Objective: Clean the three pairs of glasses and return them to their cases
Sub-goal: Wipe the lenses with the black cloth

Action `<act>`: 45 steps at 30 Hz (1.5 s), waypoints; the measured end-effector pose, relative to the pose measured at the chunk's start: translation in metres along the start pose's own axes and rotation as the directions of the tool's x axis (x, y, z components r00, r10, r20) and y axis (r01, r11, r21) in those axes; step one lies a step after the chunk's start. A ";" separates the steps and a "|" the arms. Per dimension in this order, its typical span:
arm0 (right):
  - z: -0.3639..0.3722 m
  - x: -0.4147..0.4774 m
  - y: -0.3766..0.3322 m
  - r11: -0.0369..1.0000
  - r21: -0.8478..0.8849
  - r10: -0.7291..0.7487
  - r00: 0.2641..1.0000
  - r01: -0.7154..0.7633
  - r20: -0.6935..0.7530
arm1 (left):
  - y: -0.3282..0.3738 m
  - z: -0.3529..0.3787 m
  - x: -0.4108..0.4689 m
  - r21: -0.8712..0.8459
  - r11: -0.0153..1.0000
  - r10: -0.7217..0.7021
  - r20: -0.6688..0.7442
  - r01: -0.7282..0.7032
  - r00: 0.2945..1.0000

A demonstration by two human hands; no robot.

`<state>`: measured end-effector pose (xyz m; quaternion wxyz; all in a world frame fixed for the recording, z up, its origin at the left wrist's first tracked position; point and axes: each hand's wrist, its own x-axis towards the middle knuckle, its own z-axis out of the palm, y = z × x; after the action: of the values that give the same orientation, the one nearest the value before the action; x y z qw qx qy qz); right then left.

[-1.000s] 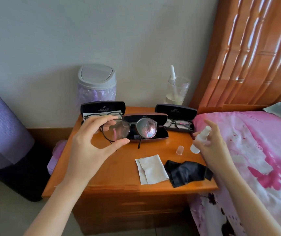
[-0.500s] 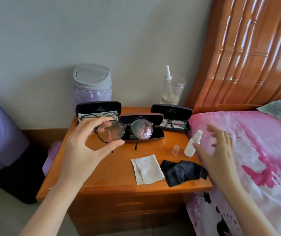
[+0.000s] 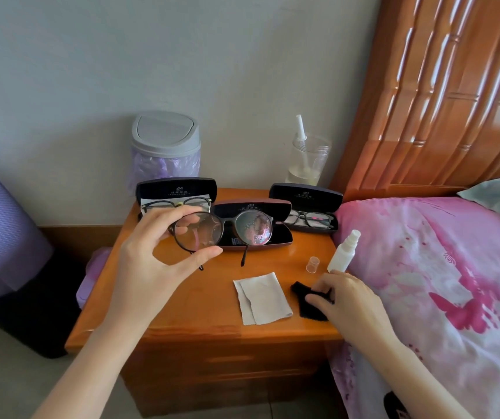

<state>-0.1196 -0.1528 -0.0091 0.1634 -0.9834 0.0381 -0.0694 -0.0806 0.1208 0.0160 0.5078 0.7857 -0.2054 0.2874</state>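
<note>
The left hand [image 3: 158, 267] pinches the round dark-framed glasses [image 3: 223, 226] by one rim, sparing the wet lenses [image 3: 254, 229], while the right hand [image 3: 348, 300] grips the black cloth [image 3: 304, 299], likely for wiping.

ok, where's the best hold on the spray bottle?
Wrap the spray bottle round its white body, below the nozzle, probably from the near side: it stands on its base, with the clear cap close on its left and the bedding on its right.

Single head-worn view, forward and down, close over the nightstand [image 3: 212, 297]
</note>
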 end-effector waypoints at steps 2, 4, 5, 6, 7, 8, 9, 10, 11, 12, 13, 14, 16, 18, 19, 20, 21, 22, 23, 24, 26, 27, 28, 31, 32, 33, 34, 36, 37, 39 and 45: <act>-0.007 0.002 0.006 0.964 0.250 0.101 0.993 -0.085 -0.054 | 0.001 0.000 0.000 -0.011 1.000 -0.004 -0.005 0.003 1.000; -0.018 0.004 0.008 0.850 0.518 0.171 0.981 -0.099 -0.092 | 0.001 0.000 0.000 -0.020 1.000 -0.006 -0.007 0.006 1.000; -0.026 0.005 0.006 0.779 0.621 0.182 0.979 -0.088 -0.091 | 0.001 -0.001 0.000 -0.022 1.000 -0.009 -0.007 0.009 1.000; -0.033 0.005 0.002 0.708 0.703 0.180 0.980 -0.071 -0.083 | 0.001 -0.001 0.000 -0.025 1.000 -0.012 -0.005 0.012 1.000; -0.041 0.006 -0.003 0.639 0.767 0.174 0.982 -0.059 -0.069 | 0.002 -0.001 0.001 -0.031 0.999 -0.015 -0.001 0.015 1.000; -0.048 0.008 -0.008 0.575 0.817 0.168 0.984 -0.055 -0.052 | 0.002 -0.001 0.001 -0.039 0.999 -0.016 0.004 0.016 1.000; -0.055 0.011 -0.013 0.514 0.856 0.170 0.985 -0.064 -0.028 | 0.003 -0.002 0.000 -0.047 0.999 -0.015 0.009 0.015 1.000; -0.060 0.014 -0.017 0.459 0.885 0.174 0.985 -0.076 -0.006 | 0.003 -0.002 0.000 -0.052 0.999 -0.014 0.010 0.014 1.000; -0.063 0.017 -0.022 0.403 0.911 0.181 0.983 -0.091 0.018 | 0.004 -0.002 0.000 -0.056 0.998 -0.014 0.008 0.015 1.000; -0.065 0.018 -0.027 0.337 0.936 0.183 0.982 -0.105 0.045 | 0.005 -0.002 0.000 -0.060 0.998 -0.020 0.001 0.020 1.000; -0.065 0.017 -0.033 0.260 0.957 0.176 0.981 -0.126 0.081 | 0.005 -0.002 -0.001 -0.062 0.998 -0.028 -0.009 0.027 1.000; -0.062 0.016 -0.039 0.179 0.972 0.154 0.980 -0.151 0.124 | 0.006 -0.001 -0.002 -0.060 0.998 -0.034 -0.021 0.033 0.999; -0.053 0.007 -0.056 0.021 0.973 0.076 0.971 -0.229 0.227 | 0.007 0.000 -0.003 -0.042 0.999 -0.036 -0.038 0.034 0.999; -0.042 0.000 -0.070 -0.112 0.951 0.052 0.954 -0.288 0.295 | 0.009 0.001 -0.005 -0.022 0.999 -0.026 -0.048 0.025 0.998; -0.036 -0.003 -0.077 -0.162 0.942 0.064 0.950 -0.294 0.307 | 0.009 0.002 -0.006 -0.013 1.000 -0.020 -0.050 0.019 0.999; -0.031 -0.003 -0.081 -0.202 0.934 0.069 0.947 -0.294 0.313 | 0.009 0.003 -0.007 -0.003 1.000 -0.013 -0.050 0.013 0.999; -0.027 -0.002 -0.085 -0.245 0.923 0.073 0.944 -0.296 0.322 | 0.010 0.004 -0.008 0.009 1.000 -0.006 -0.049 0.006 0.999; -0.025 -0.001 -0.089 -0.294 0.907 0.073 0.940 -0.300 0.334 | 0.010 0.005 -0.009 0.022 1.000 -0.001 -0.049 0.002 0.999; -0.025 0.000 -0.092 -0.346 0.888 0.065 0.937 -0.302 0.344 | 0.010 0.007 -0.011 0.033 0.999 0.000 -0.052 0.002 0.999; -0.024 0.002 -0.093 -0.393 0.869 0.064 0.934 -0.301 0.353 | 0.011 0.007 -0.012 0.043 0.999 -0.001 -0.059 0.003 0.998; -0.025 0.004 -0.096 -0.445 0.847 0.064 0.933 -0.291 0.354 | 0.012 0.009 -0.014 0.064 0.998 0.003 -0.076 0.002 0.997; -0.026 0.004 -0.097 -0.449 0.848 0.060 0.937 -0.282 0.344 | 0.012 0.010 -0.015 0.074 0.997 0.005 -0.082 0.001 0.997; -0.025 0.004 -0.098 -0.433 0.859 0.063 0.941 -0.274 0.331 | 0.013 0.011 -0.015 0.082 0.997 0.007 -0.086 0.000 0.996; -0.021 0.008 -0.100 -0.366 0.892 0.075 0.947 -0.266 0.313 | 0.017 0.015 -0.017 0.120 0.993 0.032 -0.092 -0.021 0.995; -0.020 0.010 -0.100 -0.343 0.901 0.082 0.947 -0.265 0.310 | 0.018 0.015 -0.017 0.133 0.991 0.044 -0.094 -0.032 0.995; -0.019 0.011 -0.101 -0.318 0.910 0.090 0.947 -0.266 0.308 | 0.019 0.016 -0.018 0.142 0.989 0.054 -0.095 -0.040 0.994; -0.018 0.013 -0.102 -0.293 0.918 0.095 0.947 -0.268 0.307 | 0.020 0.016 -0.019 0.148 0.988 0.058 -0.096 -0.043 0.994; -0.017 0.015 -0.103 -0.262 0.925 0.093 0.947 -0.276 0.308 | 0.021 0.016 -0.020 0.158 0.986 0.062 -0.091 -0.047 0.994; -0.016 0.015 -0.105 -0.260 0.925 0.098 0.945 -0.278 0.312 | 0.022 0.017 -0.020 0.162 0.986 0.062 -0.087 -0.048 0.994; -0.015 0.016 -0.107 -0.263 0.927 0.118 0.944 -0.268 0.307 | 0.022 0.018 -0.022 0.162 0.986 0.061 -0.085 -0.046 0.995; -0.015 0.020 -0.116 -0.150 0.970 0.212 0.952 -0.192 0.222 | 0.024 0.019 -0.025 0.168 0.986 0.028 -0.085 -0.014 0.996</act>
<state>-0.0964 -0.0500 0.0449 0.8469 -0.5135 0.1270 -0.0547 -0.1096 0.0944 0.0101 0.4454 0.8101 -0.1664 0.3431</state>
